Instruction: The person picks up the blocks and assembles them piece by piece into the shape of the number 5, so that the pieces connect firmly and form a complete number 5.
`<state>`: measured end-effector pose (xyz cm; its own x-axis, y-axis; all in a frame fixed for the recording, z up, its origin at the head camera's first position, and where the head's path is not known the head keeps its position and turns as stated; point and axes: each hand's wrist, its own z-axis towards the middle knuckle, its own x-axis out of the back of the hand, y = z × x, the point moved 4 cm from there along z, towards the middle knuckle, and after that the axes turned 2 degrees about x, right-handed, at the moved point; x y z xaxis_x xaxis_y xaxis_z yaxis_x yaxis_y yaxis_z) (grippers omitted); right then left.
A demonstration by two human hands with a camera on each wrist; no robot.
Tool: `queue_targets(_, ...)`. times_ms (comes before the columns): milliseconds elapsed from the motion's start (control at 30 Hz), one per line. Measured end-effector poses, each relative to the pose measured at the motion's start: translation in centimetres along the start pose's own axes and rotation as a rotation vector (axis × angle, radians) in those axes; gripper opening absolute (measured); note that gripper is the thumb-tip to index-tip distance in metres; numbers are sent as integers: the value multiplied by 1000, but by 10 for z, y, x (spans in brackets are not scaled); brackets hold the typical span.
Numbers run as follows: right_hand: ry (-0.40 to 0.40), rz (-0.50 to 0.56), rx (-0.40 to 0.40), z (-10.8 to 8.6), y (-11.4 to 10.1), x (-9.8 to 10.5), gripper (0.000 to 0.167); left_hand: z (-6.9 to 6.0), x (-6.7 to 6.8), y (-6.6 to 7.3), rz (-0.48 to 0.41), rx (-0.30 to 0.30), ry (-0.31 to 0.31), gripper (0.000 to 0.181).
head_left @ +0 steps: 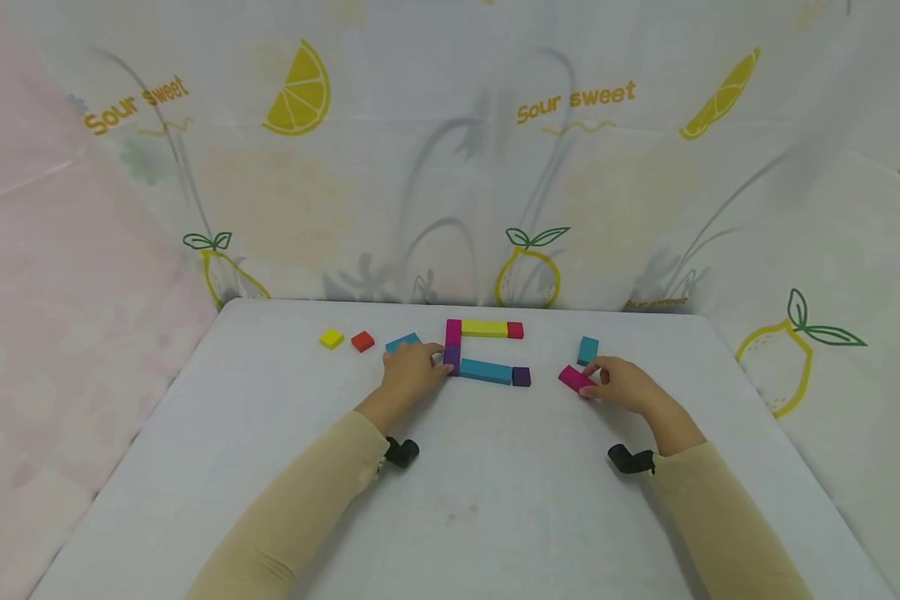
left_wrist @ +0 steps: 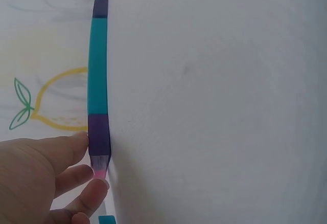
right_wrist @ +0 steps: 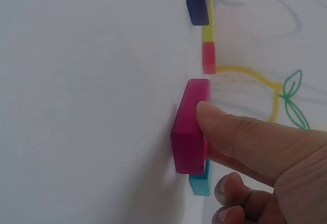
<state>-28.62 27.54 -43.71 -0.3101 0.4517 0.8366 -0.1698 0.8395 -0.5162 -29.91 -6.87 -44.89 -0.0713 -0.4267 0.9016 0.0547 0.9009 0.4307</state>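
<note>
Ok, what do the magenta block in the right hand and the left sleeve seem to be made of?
Magenta block: likely painted wood, possibly plastic; solid even colour, smooth faces, little shine. Left sleeve: cloth, woven or knitted I can't tell; matte beige, with soft creases.

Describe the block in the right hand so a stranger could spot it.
On the white table, right of the C-shaped group of blocks, find the right hand. In its grip is the pink block, set apart by colour from the blue block just beyond.
</note>
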Motion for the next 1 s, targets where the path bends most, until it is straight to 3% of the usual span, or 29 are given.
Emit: queue_targets(1000,-38,38,2,-5,-34,-24,32,0,-1,0,16,10,1,47)
